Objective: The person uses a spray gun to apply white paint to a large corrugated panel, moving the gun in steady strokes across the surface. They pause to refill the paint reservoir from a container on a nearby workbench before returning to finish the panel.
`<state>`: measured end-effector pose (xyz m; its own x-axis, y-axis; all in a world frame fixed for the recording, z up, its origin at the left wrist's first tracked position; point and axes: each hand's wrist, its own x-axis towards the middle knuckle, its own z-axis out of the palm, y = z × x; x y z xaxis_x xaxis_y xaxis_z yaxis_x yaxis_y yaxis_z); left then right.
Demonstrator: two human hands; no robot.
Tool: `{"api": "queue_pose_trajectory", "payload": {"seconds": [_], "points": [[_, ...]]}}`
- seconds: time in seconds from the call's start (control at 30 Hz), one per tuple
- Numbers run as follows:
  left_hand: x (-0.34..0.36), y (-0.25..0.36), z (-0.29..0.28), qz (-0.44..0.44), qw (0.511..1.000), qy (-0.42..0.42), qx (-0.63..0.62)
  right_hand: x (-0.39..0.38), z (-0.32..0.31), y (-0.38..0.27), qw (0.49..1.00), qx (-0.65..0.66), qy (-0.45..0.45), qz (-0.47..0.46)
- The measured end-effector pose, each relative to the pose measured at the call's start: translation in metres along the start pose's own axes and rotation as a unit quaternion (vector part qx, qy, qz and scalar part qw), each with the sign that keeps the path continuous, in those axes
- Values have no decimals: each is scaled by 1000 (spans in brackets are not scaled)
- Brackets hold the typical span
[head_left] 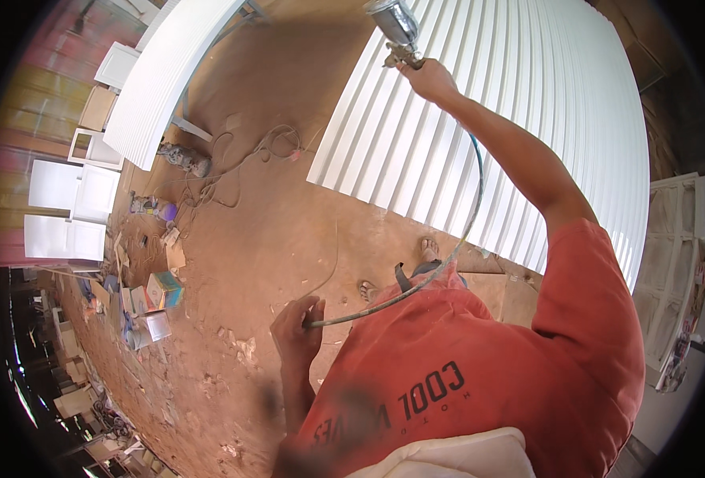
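Observation:
Up at the top, my right hand (430, 80) is closed round the handle of a spray gun (402, 54) with a silver paint cup (395, 21) on it. The gun is held over the far left part of a large white ribbed panel (519, 127). A greenish air hose (468, 227) hangs below my right arm and curves across in front of my red shirt. Lower down, my left hand (298, 323) is closed on that hose, out to the left of my body. Dark smudges blur part of the view near my left forearm.
Another white ribbed panel (173, 76) stands at the upper left on a metal frame. White cabinet doors (66, 237) lean along the left side. Tangled cords (233, 163), power tools (183, 158) and a cardboard box (164, 290) lie on the dirt floor (241, 255). White frames (675, 231) stand at right.

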<state>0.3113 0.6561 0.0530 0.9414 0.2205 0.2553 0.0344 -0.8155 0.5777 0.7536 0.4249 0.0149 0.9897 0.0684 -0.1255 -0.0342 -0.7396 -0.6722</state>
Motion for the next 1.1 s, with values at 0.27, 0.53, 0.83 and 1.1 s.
{"api": "queue_pose_trajectory", "payload": {"seconds": [0.27, 0.53, 0.83, 1.1], "points": [[-5, 22, 12, -70, 997, 10, 10, 114, -1, 4, 995, -17, 88, 43], [3, 24, 20, -67, 998, 0, 6, 144, 7, 5, 992, -6, 103, 67], [8, 5, 9, -57, 998, -18, -10, 72, 32, 0, 999, -19, -10, 37], [2, -25, -5, 13, 1000, -17, -22, -23, 43, -14, 997, -15, -77, 20]]}}
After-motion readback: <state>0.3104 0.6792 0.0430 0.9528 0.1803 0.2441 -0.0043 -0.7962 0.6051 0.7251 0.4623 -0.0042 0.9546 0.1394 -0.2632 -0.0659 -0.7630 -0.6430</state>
